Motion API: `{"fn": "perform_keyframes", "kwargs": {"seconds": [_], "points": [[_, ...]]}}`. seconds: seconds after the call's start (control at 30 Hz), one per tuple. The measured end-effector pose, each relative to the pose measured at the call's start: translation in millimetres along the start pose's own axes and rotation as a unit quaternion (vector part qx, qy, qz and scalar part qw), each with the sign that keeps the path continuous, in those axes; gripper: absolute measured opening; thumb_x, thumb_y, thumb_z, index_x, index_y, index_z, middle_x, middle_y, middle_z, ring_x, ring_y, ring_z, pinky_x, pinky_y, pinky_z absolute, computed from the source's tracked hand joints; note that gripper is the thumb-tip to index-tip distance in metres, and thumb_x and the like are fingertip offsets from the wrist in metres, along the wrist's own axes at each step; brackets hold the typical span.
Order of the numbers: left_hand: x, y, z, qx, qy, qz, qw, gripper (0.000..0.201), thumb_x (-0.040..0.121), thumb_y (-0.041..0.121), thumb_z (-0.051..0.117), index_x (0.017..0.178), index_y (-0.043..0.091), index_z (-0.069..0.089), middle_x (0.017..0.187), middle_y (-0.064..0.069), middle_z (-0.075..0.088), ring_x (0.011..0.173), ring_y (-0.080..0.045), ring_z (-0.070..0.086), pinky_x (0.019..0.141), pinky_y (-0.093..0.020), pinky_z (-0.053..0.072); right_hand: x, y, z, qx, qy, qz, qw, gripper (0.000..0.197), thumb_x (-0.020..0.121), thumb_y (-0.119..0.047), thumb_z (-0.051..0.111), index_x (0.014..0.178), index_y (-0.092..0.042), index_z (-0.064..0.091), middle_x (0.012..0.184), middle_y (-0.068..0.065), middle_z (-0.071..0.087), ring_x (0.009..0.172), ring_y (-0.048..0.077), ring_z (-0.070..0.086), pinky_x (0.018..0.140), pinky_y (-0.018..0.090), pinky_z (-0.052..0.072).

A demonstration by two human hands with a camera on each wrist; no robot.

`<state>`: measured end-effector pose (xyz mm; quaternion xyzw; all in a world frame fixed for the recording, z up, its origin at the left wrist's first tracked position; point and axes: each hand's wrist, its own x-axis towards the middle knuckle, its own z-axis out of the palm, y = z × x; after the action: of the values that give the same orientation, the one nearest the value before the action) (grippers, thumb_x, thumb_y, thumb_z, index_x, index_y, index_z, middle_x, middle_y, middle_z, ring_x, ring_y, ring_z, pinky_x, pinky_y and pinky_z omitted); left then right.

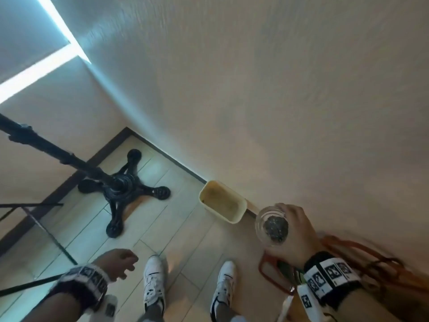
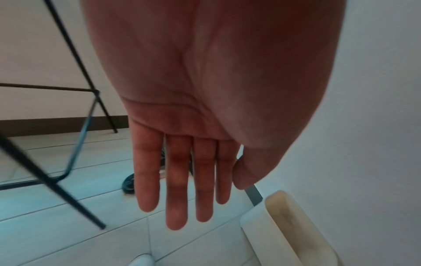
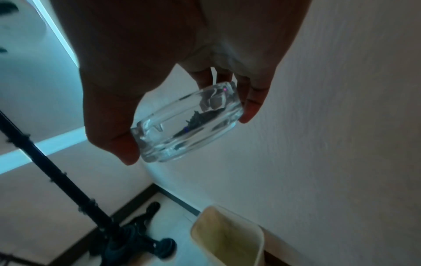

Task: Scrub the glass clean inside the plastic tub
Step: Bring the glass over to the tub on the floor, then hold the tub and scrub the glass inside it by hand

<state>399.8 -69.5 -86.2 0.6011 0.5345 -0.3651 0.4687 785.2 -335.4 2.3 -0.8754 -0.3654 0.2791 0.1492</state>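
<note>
The right hand (image 1: 296, 231) pinches a thick, round glass ashtray (image 3: 189, 122) with a dark scrubber (image 1: 275, 227) inside, above the floor. The left hand (image 2: 205, 108) hangs flat, fingers straight. The cream plastic tub (image 1: 221, 203) sits by the wall.

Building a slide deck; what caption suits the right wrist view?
Right hand holds a glass ashtray with dark debris above a cream plastic tub.

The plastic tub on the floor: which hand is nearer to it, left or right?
Right. The right hand, holding the glass, hangs beside the plastic tub, close to its near corner. The left hand is empty, farther off across the floor.
</note>
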Motion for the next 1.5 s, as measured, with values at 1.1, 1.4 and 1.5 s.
{"fn": "perform_keyframes", "kwargs": {"seconds": [1.1, 1.4, 1.5], "points": [[418.0, 195.8, 113.9, -0.221, 0.196, 0.213, 0.931, 0.04, 0.102, 0.034, 0.031, 0.117, 0.014, 0.062, 0.097, -0.005, 0.067, 0.084, -0.021, 0.061, 0.077, -0.035, 0.049, 287.5, 125.6, 334.7, -0.253, -0.061, -0.142, 0.955, 0.119, 0.05, -0.039, 0.09, 0.144, -0.01, 0.025, 0.147, 0.01, 0.034, 0.134, 0.03, 0.03, 0.111, 0.044, 0.032], [422.0, 195.1, 122.4, -0.247, 0.225, 0.214, 0.918, 0.04, 0.102, 0.035, 0.032, 0.117, 0.015, 0.063, 0.096, -0.001, 0.065, 0.09, -0.02, 0.06, 0.078, -0.031, 0.045, 287.9, 136.3, 359.1, -0.357, -0.101, -0.246, 0.896, 0.111, 0.047, -0.014, 0.086, 0.142, -0.008, 0.031, 0.142, 0.015, 0.044, 0.125, 0.037, 0.042, 0.098, 0.048, 0.043], [423.0, 195.2, 123.6, -0.25, 0.23, 0.216, 0.915, 0.041, 0.102, 0.036, 0.032, 0.118, 0.015, 0.063, 0.097, -0.003, 0.067, 0.091, -0.023, 0.062, 0.082, -0.036, 0.05, 289.1, 139.2, 360.8, -0.366, -0.099, -0.237, 0.894, 0.107, 0.047, -0.008, 0.083, 0.142, -0.007, 0.032, 0.141, 0.015, 0.045, 0.124, 0.037, 0.043, 0.096, 0.048, 0.045]]}}
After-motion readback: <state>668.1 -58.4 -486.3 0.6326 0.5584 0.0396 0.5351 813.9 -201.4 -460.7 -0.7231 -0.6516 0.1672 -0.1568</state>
